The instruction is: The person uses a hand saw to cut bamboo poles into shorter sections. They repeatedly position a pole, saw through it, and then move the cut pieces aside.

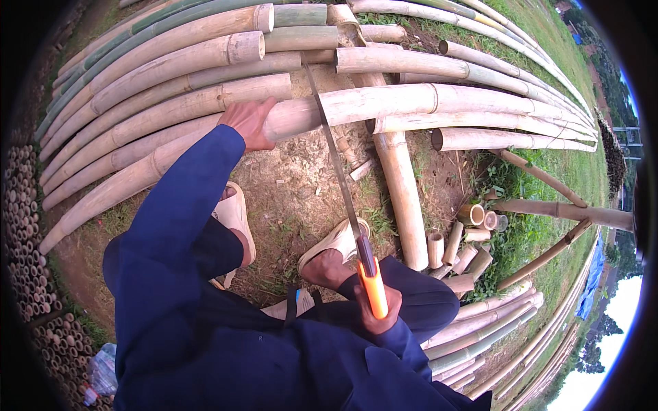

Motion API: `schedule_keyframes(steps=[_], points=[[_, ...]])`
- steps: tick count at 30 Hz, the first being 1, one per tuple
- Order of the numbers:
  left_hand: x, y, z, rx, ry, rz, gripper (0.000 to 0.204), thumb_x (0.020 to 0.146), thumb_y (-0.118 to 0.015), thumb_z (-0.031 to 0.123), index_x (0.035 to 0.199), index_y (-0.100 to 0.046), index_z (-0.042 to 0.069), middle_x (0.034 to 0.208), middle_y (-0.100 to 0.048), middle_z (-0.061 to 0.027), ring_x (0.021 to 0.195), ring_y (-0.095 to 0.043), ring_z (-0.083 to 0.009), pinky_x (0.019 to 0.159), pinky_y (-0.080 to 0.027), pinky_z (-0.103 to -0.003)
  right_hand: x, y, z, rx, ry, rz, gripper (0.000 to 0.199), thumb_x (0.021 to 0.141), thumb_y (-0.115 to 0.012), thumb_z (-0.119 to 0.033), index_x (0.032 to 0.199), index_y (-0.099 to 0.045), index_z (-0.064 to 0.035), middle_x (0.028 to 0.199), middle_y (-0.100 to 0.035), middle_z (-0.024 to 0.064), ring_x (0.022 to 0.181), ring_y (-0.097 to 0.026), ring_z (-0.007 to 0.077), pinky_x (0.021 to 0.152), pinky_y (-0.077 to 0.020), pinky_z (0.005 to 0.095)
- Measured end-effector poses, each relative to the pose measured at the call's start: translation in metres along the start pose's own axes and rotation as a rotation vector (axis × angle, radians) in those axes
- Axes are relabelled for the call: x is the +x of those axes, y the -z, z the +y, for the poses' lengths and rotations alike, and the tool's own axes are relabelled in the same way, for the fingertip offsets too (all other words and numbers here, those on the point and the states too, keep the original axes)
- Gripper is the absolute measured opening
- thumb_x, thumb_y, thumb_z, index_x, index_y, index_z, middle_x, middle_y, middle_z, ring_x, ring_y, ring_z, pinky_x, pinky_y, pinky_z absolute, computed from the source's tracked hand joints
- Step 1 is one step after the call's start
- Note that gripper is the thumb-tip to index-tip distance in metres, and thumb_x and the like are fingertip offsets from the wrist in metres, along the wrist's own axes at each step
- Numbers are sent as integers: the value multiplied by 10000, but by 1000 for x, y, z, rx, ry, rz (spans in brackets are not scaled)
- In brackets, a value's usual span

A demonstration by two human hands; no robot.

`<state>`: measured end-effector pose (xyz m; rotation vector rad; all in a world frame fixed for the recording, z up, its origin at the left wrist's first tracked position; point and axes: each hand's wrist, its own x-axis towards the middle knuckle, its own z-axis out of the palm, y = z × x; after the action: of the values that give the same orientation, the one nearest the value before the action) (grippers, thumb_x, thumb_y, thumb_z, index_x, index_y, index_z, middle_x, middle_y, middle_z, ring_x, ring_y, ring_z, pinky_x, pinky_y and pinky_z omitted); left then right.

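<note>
The left hand (248, 122) lies curled over the top of a thick bamboo pole (397, 101), gripping it just left of where the saw (334, 145) crosses. The right hand (385, 306), on the near side of the pole, is closed around the saw's orange handle (373, 291); the blade slants away and lies across the pole, though how deep it sits I cannot tell. The pole looks stiff, hollow and fairly heavy for its length, with a smooth skin that could roll or slip; its wall may splinter at the cut. A firm palm-down hold near the blade, clear of its teeth, seems best. A support log (403, 205) runs under the pole, right of the blade. Sawdust (295, 164) covers the ground on the pole's near side, short offcuts (436, 250) lie beyond the log to the pole's near right, and more poles (185, 55) rest on its far side.
</note>
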<state>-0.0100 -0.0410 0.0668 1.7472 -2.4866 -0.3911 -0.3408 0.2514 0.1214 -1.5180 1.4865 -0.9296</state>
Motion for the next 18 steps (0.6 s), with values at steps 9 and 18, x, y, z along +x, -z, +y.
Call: schedule_keyframes(steps=[9, 18], points=[[8, 4, 7, 49, 5, -66, 668, 631, -830, 353, 1159, -566, 39, 956, -712, -231, 905, -697, -452, 822, -560, -525, 92, -41, 11, 197, -31, 57, 154, 940, -727, -52, 816, -655, 2, 626, -602, 61, 520, -522, 157, 518, -423, 334], [8, 1, 7, 19, -1, -19, 708, 625, -837, 355, 1189, -561, 28, 970, -708, -241, 932, -693, -450, 833, -551, -518, 93, -30, 12, 128, -30, 54, 191, 941, -722, -84, 809, -647, 31, 586, -552, 91, 504, -470, 162, 511, -409, 349]])
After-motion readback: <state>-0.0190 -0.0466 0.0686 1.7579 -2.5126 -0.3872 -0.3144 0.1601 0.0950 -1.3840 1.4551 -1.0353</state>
